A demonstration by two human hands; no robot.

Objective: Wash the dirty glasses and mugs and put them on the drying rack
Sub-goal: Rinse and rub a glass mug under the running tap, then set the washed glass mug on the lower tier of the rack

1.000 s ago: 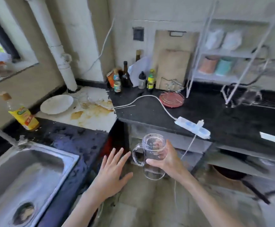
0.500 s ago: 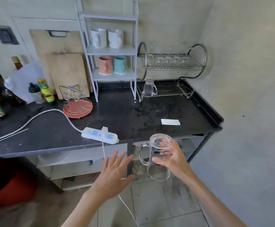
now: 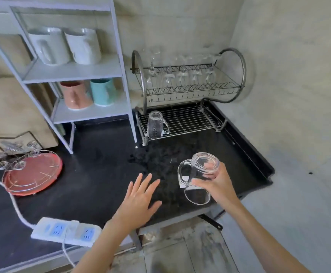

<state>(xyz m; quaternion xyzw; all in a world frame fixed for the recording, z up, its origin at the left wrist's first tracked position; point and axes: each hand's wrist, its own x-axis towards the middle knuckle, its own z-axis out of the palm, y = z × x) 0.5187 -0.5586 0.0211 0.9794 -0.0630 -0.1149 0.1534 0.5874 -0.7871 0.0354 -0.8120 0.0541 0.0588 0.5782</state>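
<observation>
Gripping glass mug [image 3: 201, 178], right hand [image 3: 217, 186] raised.

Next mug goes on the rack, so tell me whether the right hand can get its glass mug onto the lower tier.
Probably yes. The right hand holds the glass mug over the counter, and most of the lower tier is bare wire; only the upturned mug sits at its left end.

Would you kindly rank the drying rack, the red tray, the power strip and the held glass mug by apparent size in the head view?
1. drying rack
2. red tray
3. power strip and glass mug in the right hand: they look alike, and both sit nearer the camera, so I leave them unranked.
</observation>
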